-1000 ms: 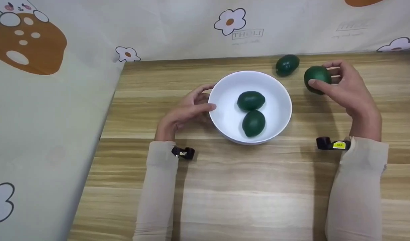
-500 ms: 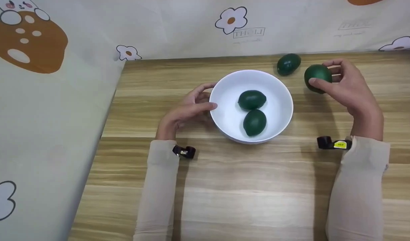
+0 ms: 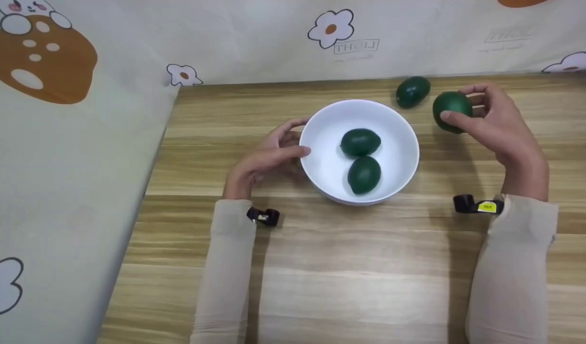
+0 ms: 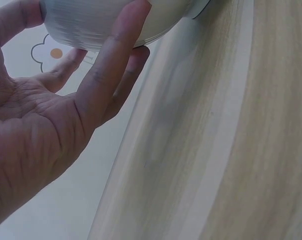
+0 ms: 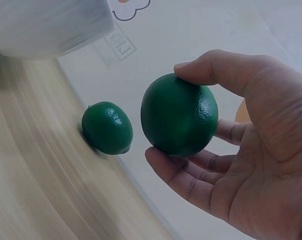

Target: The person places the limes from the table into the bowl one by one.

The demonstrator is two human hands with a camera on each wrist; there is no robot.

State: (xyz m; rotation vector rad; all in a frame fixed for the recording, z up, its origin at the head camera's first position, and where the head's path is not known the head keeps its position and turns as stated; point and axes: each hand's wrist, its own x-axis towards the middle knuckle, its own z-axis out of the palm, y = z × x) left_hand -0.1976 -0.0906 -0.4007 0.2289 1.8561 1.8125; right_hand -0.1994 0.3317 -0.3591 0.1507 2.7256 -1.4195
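My left hand [image 3: 276,150] grips the side of a white bowl [image 3: 317,169], thumb over the rim and fingers round the outer wall. Two dark green limes lie in the bowl: the upper lime [image 3: 360,142] sideways, the lower lime [image 3: 364,175] close against it. To the right, my right hand [image 3: 501,119] holds another green lime [image 5: 179,115] between thumb and fingers, raised over the table. A further lime [image 3: 413,92] lies on the table between the bowl and that hand, near the back edge. In the left wrist view the fingers [image 4: 98,80] reach round the bowl's ribbed outside.
The wood-grain table [image 3: 350,277] ends at the back against a pale sheet [image 3: 255,43] printed with flowers. On the left the same pale covering runs along the table's edge. Each wrist wears a small black camera, the left camera [image 3: 263,217] and the right camera [image 3: 477,205].
The whole head view has shifted very slightly. My right hand keeps its hold on the lime, which has moved a little left; the left hand and bowl stay put.
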